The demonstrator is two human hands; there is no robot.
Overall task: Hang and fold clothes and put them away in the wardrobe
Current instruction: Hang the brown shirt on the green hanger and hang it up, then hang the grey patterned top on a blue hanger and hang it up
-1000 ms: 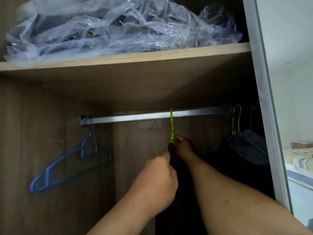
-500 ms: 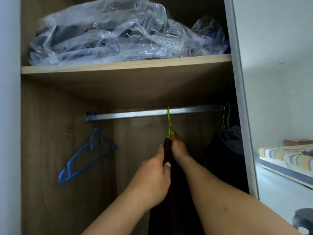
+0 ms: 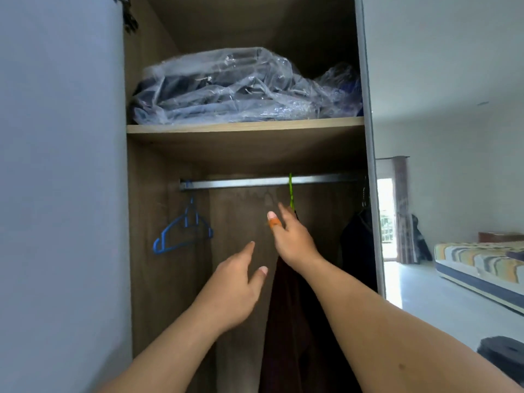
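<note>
A green hanger (image 3: 290, 191) hooks over the metal rail (image 3: 255, 182) inside the wardrobe. A dark brown garment (image 3: 289, 330) hangs from it, straight down between my arms. My right hand (image 3: 292, 236) is just below the hanger's neck with fingers spread and holds nothing; whether it still touches the garment is unclear. My left hand (image 3: 238, 282) hovers lower and to the left, fingers relaxed and empty. An empty blue hanger (image 3: 184, 231) hangs at the rail's left end.
Dark clothes (image 3: 357, 245) hang at the rail's right end. Above the rail, a wooden shelf (image 3: 243, 127) carries clothes in clear plastic bags (image 3: 226, 86). A striped mattress (image 3: 482, 262) lies in the room to the right. A grey wardrobe panel (image 3: 56, 194) fills the left.
Both hands have let go of the garment at the hanger's neck and opened. The left hand has pulled back, and the view has drawn away from the wardrobe.
</note>
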